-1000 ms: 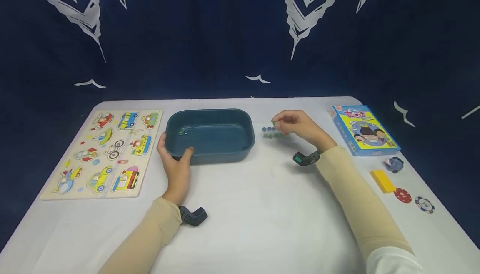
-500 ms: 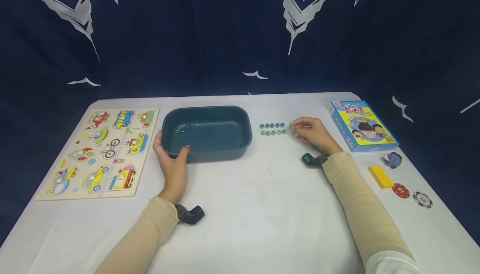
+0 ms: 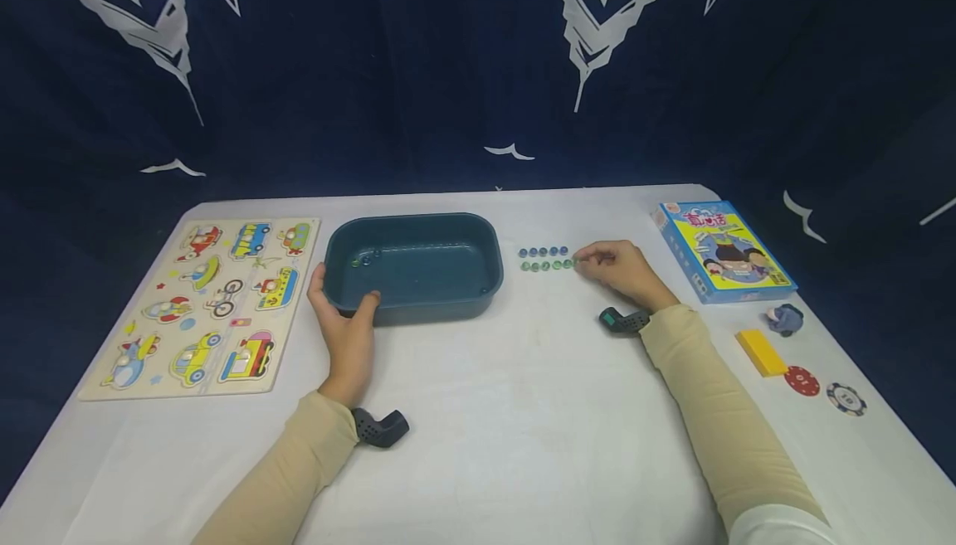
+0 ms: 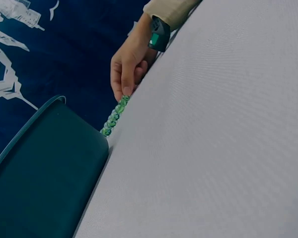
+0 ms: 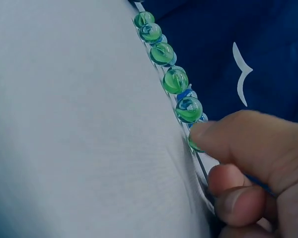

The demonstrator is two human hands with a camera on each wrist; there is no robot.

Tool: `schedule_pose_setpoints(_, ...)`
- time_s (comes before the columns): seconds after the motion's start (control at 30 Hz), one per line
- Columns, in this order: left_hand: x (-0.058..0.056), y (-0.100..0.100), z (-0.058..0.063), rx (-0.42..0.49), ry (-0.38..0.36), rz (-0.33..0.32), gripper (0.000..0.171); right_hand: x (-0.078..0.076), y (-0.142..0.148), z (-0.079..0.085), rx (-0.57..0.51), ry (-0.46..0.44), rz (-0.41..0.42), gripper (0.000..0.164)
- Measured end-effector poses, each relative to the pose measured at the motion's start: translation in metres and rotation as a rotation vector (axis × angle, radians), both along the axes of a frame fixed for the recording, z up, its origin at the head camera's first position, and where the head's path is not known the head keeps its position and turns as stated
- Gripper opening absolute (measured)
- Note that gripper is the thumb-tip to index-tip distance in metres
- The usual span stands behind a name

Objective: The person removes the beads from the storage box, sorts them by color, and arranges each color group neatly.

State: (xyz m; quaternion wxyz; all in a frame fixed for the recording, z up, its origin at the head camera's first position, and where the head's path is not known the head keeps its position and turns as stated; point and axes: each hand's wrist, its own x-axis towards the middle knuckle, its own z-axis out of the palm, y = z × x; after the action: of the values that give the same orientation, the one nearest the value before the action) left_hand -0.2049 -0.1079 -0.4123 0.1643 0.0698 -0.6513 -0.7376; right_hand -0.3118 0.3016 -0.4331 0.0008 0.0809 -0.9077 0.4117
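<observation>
My left hand (image 3: 347, 346) grips the front left corner of a dark teal plastic basin (image 3: 426, 313), its thumb over the rim. A few marbles (image 3: 366, 260) lie inside at the left. To the basin's right, several blue marbles (image 3: 543, 252) form a row on the white cloth. In front of them runs a row of green marbles (image 3: 545, 266). At that row's right end, my right hand (image 3: 620, 271) pinches a green marble (image 5: 194, 144) between thumb and finger, mostly hidden by the thumb in the right wrist view.
A wooden puzzle board (image 3: 202, 304) with vehicle pieces lies left. On the right are a blue and yellow game box (image 3: 728, 250), a small blue-grey figure (image 3: 785, 320), a yellow block (image 3: 762, 352), a red chip (image 3: 802, 381) and a black-and-white chip (image 3: 846, 399).
My right hand has moved right from above the rows, uncovering them, then come slightly down and left with the marble to the green row's end. The left hand keeps its grip on the basin.
</observation>
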Motion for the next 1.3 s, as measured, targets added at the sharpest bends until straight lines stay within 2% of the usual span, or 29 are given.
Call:
schedule_pose_setpoints(0.2, -0.001, -0.001, -0.001, -0.005, 0.001, 0.007, 0.079, 0.000, 0.002, 0.009, -0.144, -0.091, 0.004, 0.030)
schedule_pose_setpoints(0.37, -0.001, -0.001, -0.002, 0.006, 0.008, 0.017, 0.080, 0.008, -0.015, 0.041, -0.192, -0.089, 0.001, 0.031)
schedule_pose_setpoints(0.43, -0.001, -0.001, -0.001, 0.005, 0.006, 0.025, 0.080, 0.009, -0.023, 0.054, -0.184, -0.080, 0.046, 0.031)
schedule_pose_setpoints(0.57, -0.003, -0.002, -0.003, -0.010, -0.012, 0.027, 0.081, 0.004, -0.040, 0.074, -0.180, -0.081, 0.190, 0.029)
schedule_pose_setpoints(0.83, -0.020, -0.008, -0.029, -0.008, 0.001, 0.022, 0.083, -0.014, -0.097, 0.105, -0.199, -0.110, 0.450, 0.023)
schedule_pose_setpoints(0.97, -0.022, -0.007, -0.034, -0.023, 0.021, 0.046, 0.082, -0.027, -0.132, 0.111, -0.171, -0.138, 0.524, 0.026)
schedule_pose_setpoints(1.3, -0.023, -0.007, -0.035, -0.030, 0.046, 0.051, 0.084, -0.058, -0.205, 0.112, -0.007, -0.200, 0.603, 0.032)
